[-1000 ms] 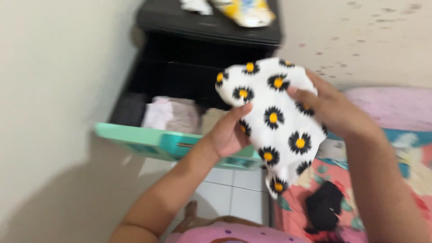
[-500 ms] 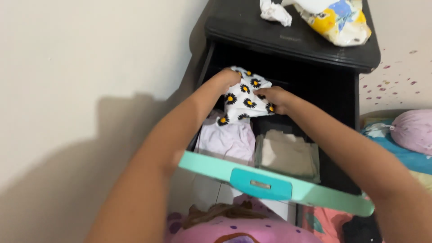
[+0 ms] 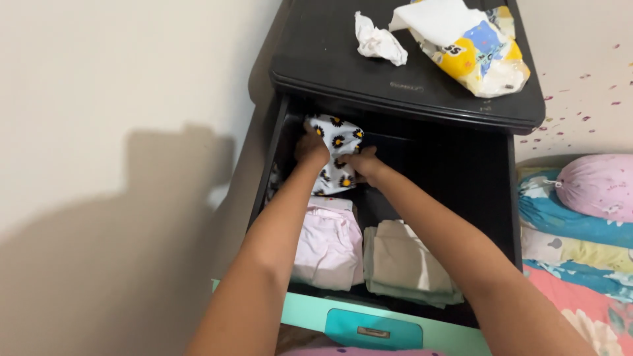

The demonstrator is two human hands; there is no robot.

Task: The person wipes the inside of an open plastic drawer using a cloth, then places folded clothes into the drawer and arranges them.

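Both hands press a folded daisy-print cloth (image 3: 337, 153) into the back left corner of the open drawer (image 3: 369, 324). The left hand (image 3: 311, 149) and right hand (image 3: 364, 165) each seem to pinch its edge, though shadow hides the fingers. It sits behind the pink folded clothes (image 3: 328, 242), nearly stowed but not yet let go; the beige stack (image 3: 405, 264) lies alongside.

Both hands, left hand (image 3: 311, 149) and right hand (image 3: 364, 165), press a white daisy-print cloth (image 3: 337, 153) into the back of the open black drawer (image 3: 461, 171) (folded pink garment (image 3: 328, 242) and beige garment (image 3: 405, 264) lie nearer the teal drawer front (image 3: 376, 326)).
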